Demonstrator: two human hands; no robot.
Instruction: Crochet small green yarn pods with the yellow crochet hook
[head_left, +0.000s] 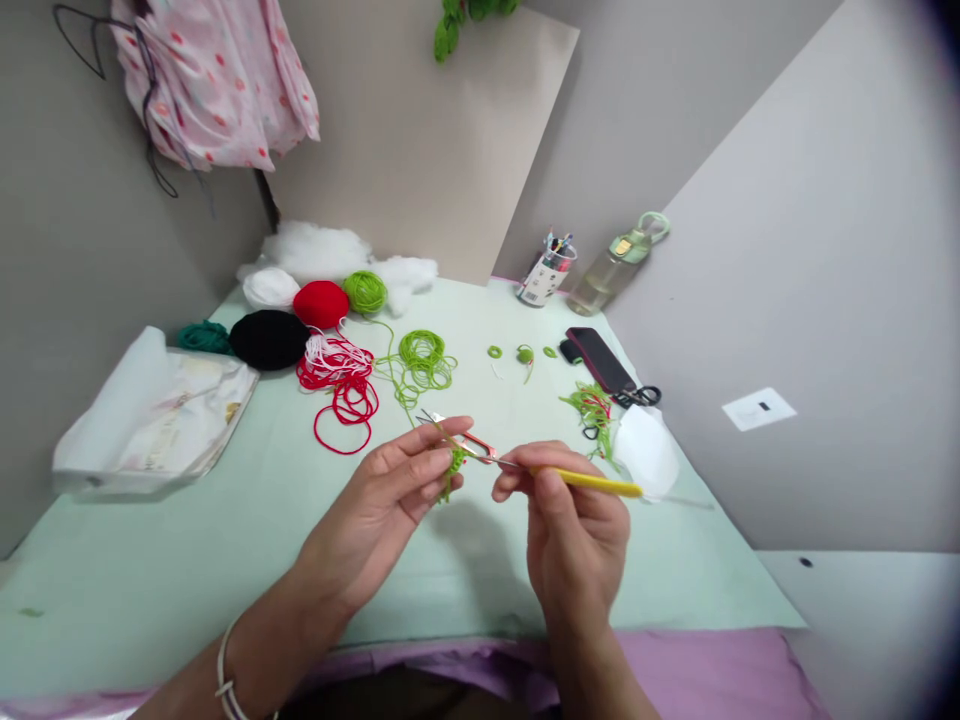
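Between the fingers of my left hand (pixel 386 500) is a small piece of green crochet (pixel 454 465), with green yarn running up from the fingers. My right hand (pixel 574 540) is closed round a crochet hook with a yellow handle (pixel 592 482). The hook's thin metal shaft points left and reaches the green piece; its tip is too small to make out. Just behind the hands, partly covered by them, small scissors with an orange-edged handle (pixel 480 445) lie on the table. A loose coil of green yarn (pixel 425 360) lies farther back.
At the back left are red (pixel 321 303), green (pixel 365 291), white and black yarn balls, with white stuffing behind. Tangled red yarn (pixel 349 395) and a plastic package (pixel 161 420) lie left. A phone (pixel 600 360), black scissors, yarn scraps, pen cup (pixel 547 275) and bottle (pixel 611 270) stand or lie right.
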